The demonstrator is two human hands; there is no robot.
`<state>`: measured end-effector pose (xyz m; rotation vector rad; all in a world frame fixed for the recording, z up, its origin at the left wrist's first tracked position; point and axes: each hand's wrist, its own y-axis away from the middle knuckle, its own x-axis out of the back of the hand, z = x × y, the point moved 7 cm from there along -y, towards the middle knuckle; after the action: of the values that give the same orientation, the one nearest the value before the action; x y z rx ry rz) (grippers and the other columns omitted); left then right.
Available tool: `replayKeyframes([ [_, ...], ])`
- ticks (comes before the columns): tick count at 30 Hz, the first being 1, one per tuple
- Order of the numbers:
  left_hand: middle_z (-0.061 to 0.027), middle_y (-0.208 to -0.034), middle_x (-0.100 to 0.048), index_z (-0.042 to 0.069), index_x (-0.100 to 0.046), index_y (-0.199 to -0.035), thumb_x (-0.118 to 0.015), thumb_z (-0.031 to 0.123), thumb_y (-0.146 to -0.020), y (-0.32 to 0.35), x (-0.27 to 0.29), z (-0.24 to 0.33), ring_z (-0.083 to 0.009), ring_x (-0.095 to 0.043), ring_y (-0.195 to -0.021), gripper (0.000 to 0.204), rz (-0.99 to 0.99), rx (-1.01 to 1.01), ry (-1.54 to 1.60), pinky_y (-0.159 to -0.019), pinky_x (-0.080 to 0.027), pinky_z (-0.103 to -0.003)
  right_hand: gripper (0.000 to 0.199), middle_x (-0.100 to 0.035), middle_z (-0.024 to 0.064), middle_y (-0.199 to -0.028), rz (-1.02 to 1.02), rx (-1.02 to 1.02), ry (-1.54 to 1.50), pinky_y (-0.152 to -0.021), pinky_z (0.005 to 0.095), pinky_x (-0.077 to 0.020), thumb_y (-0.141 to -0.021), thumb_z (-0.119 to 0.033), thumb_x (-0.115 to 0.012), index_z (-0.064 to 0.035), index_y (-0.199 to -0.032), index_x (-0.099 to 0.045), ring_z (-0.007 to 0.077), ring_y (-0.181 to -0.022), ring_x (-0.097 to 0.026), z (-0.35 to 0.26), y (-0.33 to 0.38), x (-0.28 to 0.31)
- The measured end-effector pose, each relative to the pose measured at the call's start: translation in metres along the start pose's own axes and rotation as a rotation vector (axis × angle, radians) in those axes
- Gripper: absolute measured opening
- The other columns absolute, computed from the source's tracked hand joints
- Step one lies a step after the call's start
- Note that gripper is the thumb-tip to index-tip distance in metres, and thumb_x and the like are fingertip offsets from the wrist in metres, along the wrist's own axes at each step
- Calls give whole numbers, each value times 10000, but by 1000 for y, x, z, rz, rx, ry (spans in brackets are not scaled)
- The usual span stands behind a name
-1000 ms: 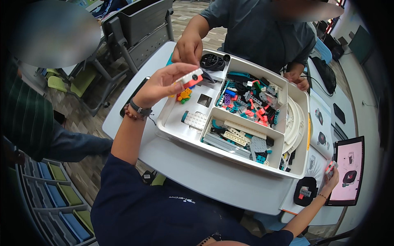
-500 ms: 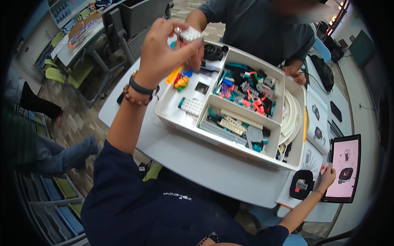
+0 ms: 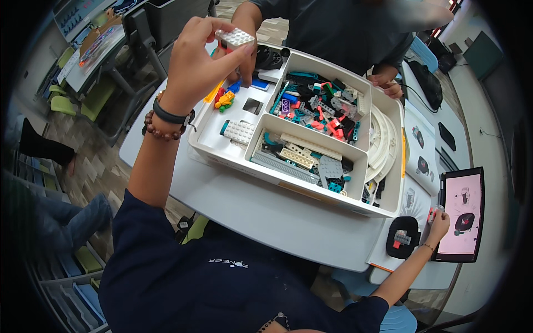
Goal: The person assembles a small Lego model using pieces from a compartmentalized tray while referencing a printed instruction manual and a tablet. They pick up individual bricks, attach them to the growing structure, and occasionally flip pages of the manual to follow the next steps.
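My left hand (image 3: 194,64) is raised over the far left of a white sorting tray (image 3: 283,180). Its thumb and fingers pinch a white studded building brick (image 3: 236,36), with a bit of red under it. Just behind that brick another person's hand (image 3: 248,65) reaches down into the tray, its fingers partly hidden. My right hand (image 3: 440,226) is far to the right, in front of a screen, closed on a small red and clear piece (image 3: 431,215). Beside it a black rounded part (image 3: 403,252) with grey and red bricks on it lies on an open booklet (image 3: 412,201).
Compartments hold mixed bricks (image 3: 327,114), beams and plates (image 3: 297,158), and white curved rails (image 3: 383,139). Small coloured bricks (image 3: 224,100) and a white studded plate (image 3: 240,132) lie on the tray's left. The screen (image 3: 459,213) stands at right, a phone (image 3: 446,136) beyond.
The whole view has shifted, so the tray sits further left and higher. The brick in my left hand shows its studded top more fully. My right hand keeps its piece by the screen.
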<state>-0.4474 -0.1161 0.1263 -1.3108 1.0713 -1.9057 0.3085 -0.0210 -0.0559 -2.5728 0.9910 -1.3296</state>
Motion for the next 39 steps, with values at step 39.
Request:
replayKeyframes([
  [39, -124, -1073, -562, 0, -531, -968, -734, 7, -682, 74, -80, -23, -238, -550, -1060, 351, -831, 212, 646, -919, -418, -318, 241, -618, 2, -734, -38, -200, -713, -613, 281, -466, -770, -323, -694, -102, -852, -648, 103, -623, -577, -159, -7, 48],
])
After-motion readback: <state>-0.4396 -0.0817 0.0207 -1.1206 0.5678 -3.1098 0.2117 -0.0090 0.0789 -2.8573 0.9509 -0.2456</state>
